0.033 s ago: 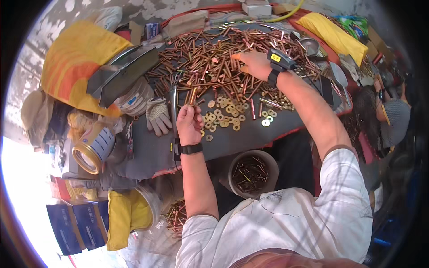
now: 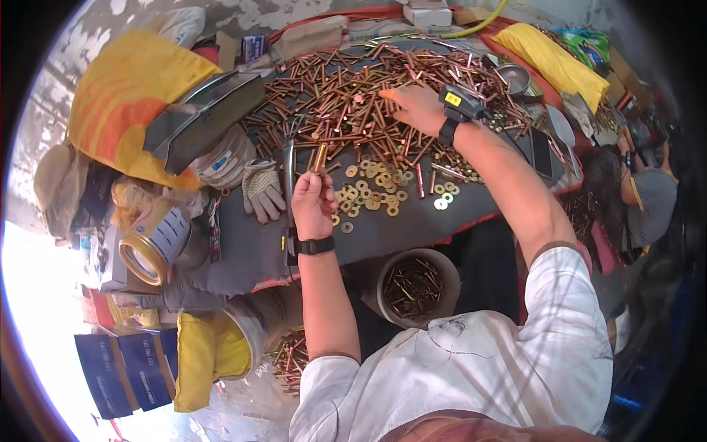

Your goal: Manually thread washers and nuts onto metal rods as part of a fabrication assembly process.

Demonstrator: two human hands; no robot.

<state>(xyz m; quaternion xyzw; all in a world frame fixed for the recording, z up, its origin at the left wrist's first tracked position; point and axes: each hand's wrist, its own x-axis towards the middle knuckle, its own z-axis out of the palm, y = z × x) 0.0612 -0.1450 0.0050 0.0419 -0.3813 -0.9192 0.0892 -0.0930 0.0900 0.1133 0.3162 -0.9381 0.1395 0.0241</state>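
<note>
"So, what is the left hand [image 2: 314,199] doing, there at left of centre?"

"Its thumb and fingertips are clamped together on a short, shiny, gold-coloured metal rod [image 2: 319,157], which stands up out of the grip, tilted slightly. I can't tell whether it is one piece or two side by side."

"And the right hand [image 2: 418,109]?"

"It's upper centre, stretched over a broad heap of copper-coloured metal bolts [image 2: 339,96]. Its thumb and forefinger are apart at the tips; the other fingers are hard to make out, and I can't tell whether any of them touch the heap."

"What lies nearest the rod?"

"Flat, round, brass-coloured washers [image 2: 392,211] are scattered just to its right, in the middle of the frame, on a dark grey work surface [image 2: 368,234]. To its left there's a pale knitted glove with grey stripes [image 2: 264,190]."

"Anything lower down?"

"Yes, a round, pale grey bucket [image 2: 451,283] below the surface's front edge, lower centre, with dark metal pieces inside. Over in the upper right, a plump yellow bag [image 2: 552,62] lies beyond the heap."
</note>
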